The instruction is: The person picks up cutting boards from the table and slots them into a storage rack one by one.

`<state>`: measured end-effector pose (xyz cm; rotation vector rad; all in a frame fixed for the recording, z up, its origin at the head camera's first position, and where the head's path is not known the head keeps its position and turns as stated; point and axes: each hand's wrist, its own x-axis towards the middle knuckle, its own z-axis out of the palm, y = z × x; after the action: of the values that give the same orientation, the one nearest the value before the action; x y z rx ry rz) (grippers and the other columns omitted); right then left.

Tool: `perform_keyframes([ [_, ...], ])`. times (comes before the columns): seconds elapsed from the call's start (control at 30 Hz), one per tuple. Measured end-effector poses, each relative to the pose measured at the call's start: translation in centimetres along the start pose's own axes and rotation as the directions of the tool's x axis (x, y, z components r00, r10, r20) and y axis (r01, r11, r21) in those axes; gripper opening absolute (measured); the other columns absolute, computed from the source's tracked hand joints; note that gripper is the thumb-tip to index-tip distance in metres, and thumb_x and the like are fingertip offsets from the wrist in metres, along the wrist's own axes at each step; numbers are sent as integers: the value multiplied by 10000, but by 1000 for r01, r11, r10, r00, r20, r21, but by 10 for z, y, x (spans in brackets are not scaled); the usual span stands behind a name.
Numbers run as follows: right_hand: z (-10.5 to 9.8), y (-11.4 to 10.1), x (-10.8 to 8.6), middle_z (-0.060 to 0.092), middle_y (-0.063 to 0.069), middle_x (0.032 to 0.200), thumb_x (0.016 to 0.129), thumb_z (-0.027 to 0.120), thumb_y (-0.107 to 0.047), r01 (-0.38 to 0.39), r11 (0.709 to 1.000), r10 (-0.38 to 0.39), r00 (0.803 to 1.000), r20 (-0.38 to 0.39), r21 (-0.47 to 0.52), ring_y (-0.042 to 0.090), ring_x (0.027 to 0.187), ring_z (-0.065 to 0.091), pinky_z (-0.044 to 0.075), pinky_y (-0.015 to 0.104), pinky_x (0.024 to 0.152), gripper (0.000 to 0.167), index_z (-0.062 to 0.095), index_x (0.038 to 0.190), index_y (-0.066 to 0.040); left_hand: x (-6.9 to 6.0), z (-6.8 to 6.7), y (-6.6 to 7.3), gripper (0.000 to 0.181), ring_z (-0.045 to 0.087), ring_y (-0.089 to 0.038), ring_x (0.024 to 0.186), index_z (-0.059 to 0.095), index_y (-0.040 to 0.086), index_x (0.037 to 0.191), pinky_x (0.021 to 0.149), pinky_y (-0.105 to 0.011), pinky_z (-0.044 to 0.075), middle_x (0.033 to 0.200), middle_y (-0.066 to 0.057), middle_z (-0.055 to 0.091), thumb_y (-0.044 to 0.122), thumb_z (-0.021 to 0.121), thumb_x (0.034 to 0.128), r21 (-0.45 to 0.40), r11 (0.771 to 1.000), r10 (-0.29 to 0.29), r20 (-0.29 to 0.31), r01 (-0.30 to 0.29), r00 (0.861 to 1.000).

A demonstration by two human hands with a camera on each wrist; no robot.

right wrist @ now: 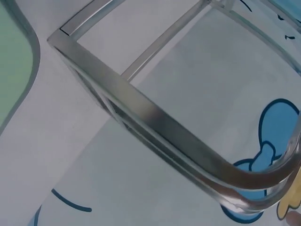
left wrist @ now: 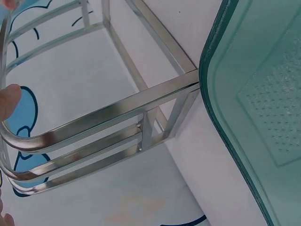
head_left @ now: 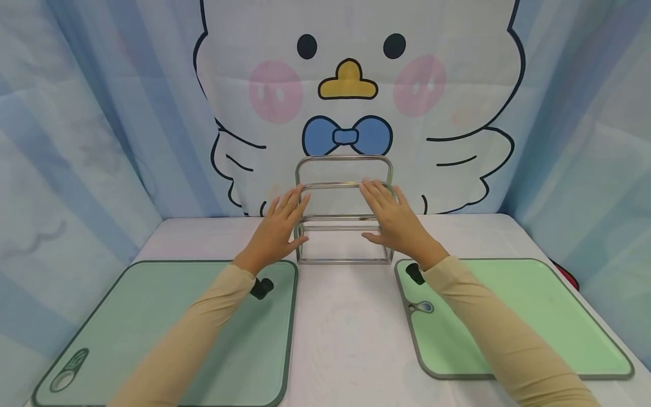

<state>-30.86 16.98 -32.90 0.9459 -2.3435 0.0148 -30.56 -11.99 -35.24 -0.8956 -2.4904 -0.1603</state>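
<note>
A silver metal rack [head_left: 346,261] stands upright at the middle of the table's far side. My left hand [head_left: 274,232] is at its left side and my right hand [head_left: 398,223] at its right side, both with fingers spread and straight; whether they touch the frame is hard to tell. In the left wrist view, fingertips [left wrist: 8,101] show at the left edge beside the rack [left wrist: 103,110]. In the right wrist view, the rack [right wrist: 155,115] fills the middle, and a fingertip [right wrist: 294,218] shows at the bottom right corner.
A dark-rimmed green board [head_left: 168,322] lies on the left, under my left forearm. A lighter green board [head_left: 529,316] lies on the right, under my right forearm. Behind the table [head_left: 335,328] hangs a curtain [head_left: 351,28] with a cartoon figure.
</note>
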Motion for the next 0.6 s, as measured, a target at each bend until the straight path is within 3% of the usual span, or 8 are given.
perform_keyframes([
  [0.23,4,-18,0,332,178,1505,687,828,-372,17,1000,-17,1000,-1,-9,339,1387,328,304,634,1064,1014,286,1446,26,-12,-4,-3,895,145,-322,1456,142,64,1510,1176,-525,164,1579,-159,119,321,692,853,3,1000,-26,12,26,1000],
  [0.6,10,-50,3,384,168,1478,693,819,-399,71,997,-70,997,-38,9,317,1361,383,344,575,1072,981,331,1423,36,-45,-12,-16,876,199,-352,1435,194,23,1492,1153,-539,215,1557,-200,176,286,711,836,27,997,-72,18,72,997],
])
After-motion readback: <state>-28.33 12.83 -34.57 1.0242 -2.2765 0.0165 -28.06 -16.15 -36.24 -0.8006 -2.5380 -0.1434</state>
